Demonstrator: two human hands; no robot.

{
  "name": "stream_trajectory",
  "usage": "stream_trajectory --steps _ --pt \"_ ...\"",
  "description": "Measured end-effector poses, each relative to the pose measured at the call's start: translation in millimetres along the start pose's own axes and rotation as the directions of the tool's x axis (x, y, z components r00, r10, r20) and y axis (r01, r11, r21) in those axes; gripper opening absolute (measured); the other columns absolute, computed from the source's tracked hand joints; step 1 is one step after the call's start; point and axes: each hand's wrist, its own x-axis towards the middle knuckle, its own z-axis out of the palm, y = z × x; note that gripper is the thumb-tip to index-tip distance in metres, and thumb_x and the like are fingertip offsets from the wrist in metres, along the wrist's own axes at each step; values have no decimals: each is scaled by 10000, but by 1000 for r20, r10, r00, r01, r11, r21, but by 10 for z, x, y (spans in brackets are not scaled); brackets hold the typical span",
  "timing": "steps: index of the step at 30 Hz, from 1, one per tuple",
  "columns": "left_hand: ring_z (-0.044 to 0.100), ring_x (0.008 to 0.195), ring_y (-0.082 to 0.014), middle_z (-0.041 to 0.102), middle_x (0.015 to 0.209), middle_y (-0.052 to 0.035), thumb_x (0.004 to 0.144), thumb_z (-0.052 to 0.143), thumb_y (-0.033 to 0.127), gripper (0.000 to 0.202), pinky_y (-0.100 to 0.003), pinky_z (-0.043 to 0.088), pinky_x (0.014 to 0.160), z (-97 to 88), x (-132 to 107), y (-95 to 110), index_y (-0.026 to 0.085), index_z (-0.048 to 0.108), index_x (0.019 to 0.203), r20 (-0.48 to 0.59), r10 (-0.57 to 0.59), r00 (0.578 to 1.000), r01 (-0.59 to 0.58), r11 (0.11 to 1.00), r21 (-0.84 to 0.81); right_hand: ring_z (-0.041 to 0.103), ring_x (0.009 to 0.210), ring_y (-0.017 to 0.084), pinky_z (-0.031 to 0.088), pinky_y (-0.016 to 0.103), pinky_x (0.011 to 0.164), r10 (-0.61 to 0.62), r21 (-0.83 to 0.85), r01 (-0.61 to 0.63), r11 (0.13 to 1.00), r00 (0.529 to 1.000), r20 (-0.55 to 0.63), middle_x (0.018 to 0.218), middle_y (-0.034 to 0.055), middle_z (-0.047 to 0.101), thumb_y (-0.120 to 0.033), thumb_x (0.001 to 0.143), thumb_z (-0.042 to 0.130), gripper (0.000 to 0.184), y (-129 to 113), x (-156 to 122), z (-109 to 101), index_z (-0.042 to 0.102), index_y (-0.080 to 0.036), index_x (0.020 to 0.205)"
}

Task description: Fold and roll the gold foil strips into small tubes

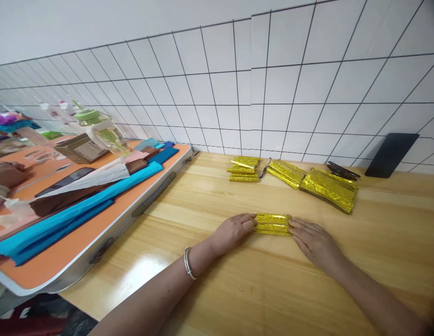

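A pleated piece of shiny gold foil (272,224) lies on the wooden table between my hands. At its left end, my left hand (235,232) has its fingers closed on the edge, and a silver bangle circles that wrist. My right hand (314,241) grips the right end, its fingers pressed together there. Farther back sits a small pile of narrow folded gold foil strips (243,169). To the right of that pile are a flat gold foil piece (286,173) and a thicker stack of gold foil sheets (329,189).
A pen (265,168) and a black hair clip (343,171) lie near the gold foil. A black phone-like slab (392,155) leans on the tiled wall. At left, an orange-topped table (59,242) bears blue crepe paper, a cardboard box, a green-lidded bottle and another person's hand.
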Motion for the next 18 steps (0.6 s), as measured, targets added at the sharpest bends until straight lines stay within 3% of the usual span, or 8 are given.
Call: stream_trajectory --steps 6,11,18 --pt "432 1229 -180 575 1115 -83 900 368 118 166 -379 352 1048 1 32 0 174 480 1010 18 3 1000 -3 1000 14 426 1239 212 417 422 994 79 51 -86 995 989 125 1324 110 487 -213 896 400 243 15 45 40 551 -179 1084" --pt "434 1220 -180 549 1151 -95 891 375 106 186 -376 332 1060 -14 37 8 173 468 1039 34 -2 999 1 999 32 419 1245 217 410 421 1000 119 72 -134 988 977 175 1331 115 478 -219 890 392 289 5 79 12 515 -176 1148" --pt "475 1170 -175 560 1111 -92 892 386 114 131 -345 398 998 -26 50 42 176 480 959 20 -23 1000 23 1000 -6 448 1222 215 416 424 989 119 78 -131 988 983 142 1309 125 500 -211 881 410 327 4 87 6 498 -170 1194"
